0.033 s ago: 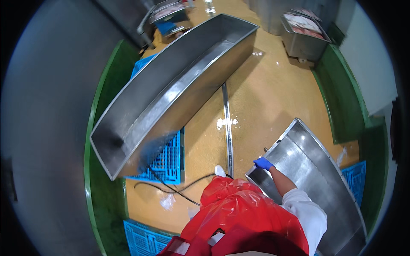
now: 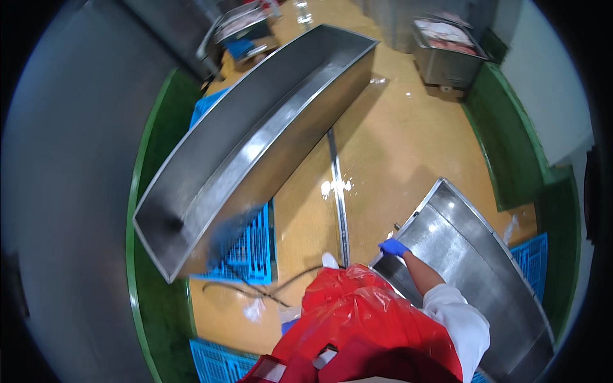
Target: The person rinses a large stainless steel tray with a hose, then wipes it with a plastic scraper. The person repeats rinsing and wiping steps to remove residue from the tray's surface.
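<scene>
My right hand (image 2: 394, 246), in a blue glove, is closed over the near-left rim of a metal trough (image 2: 469, 262) at the right. My bare forearm and white sleeve reach across that trough. Of my left hand (image 2: 288, 327) only a small patch of blue glove shows beside my red apron (image 2: 370, 300); its fingers are hidden. A black hose (image 2: 233, 290) lies curled on the floor in front of it. To the left, a second long, deep metal trough (image 2: 255, 153) rests tilted diagonally over a blue plastic pallet (image 2: 255, 249).
A floor drain channel (image 2: 337, 185) runs between the troughs on the wet yellow floor. Green kerbs (image 2: 147, 287) line both sides. Wheeled metal bins (image 2: 447, 60) with pinkish-white contents stand at the back. More blue pallets (image 2: 220, 364) lie lower left and at the right.
The view has shifted slightly. A patch of my left glove has come into sight beside the apron, and the hose has sunk lower. My right hand stays on the rim.
</scene>
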A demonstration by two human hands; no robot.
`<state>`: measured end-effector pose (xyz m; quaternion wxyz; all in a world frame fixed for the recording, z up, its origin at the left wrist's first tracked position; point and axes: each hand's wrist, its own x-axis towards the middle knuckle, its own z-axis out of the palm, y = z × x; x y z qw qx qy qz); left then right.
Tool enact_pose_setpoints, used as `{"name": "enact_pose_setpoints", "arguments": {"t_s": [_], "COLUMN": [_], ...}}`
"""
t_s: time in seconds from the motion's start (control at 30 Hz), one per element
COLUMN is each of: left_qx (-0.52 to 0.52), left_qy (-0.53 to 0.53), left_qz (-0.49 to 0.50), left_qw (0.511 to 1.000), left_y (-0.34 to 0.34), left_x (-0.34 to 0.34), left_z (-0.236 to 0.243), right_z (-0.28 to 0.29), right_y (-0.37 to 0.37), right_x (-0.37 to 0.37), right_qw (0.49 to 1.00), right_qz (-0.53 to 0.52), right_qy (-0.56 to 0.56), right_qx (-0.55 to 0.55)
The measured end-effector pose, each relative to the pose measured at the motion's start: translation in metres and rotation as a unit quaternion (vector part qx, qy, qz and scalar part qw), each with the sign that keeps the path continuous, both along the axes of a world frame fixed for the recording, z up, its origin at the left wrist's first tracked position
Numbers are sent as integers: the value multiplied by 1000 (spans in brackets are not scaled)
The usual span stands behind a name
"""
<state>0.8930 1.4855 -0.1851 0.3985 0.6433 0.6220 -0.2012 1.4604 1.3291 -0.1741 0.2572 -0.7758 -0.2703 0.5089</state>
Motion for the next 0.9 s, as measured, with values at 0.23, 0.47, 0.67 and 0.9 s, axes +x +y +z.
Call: {"name": "enact_pose_setpoints", "arguments": {"t_s": [0.23, 0.47, 0.67, 0.9], "left_qx": [142, 117, 111, 169], "left_qy": [39, -29, -38, -271], "left_qz": [-188, -123, -223, -188], "left_qw": [971, 985, 968, 929], "left_y": [358, 500, 498, 534], "left_x": [145, 427, 620, 844], "left_z": [16, 17, -4, 20], "right_z": [26, -17, -31, 41], "right_y": [-13, -57, 16, 143], "right_x": [28, 26, 171, 452], "right_qw": [966, 845, 785, 815], "right_qz": [-253, -404, -581, -575], "right_qy": [17, 193, 184, 34], "right_qx": [-57, -293, -111, 69]}}
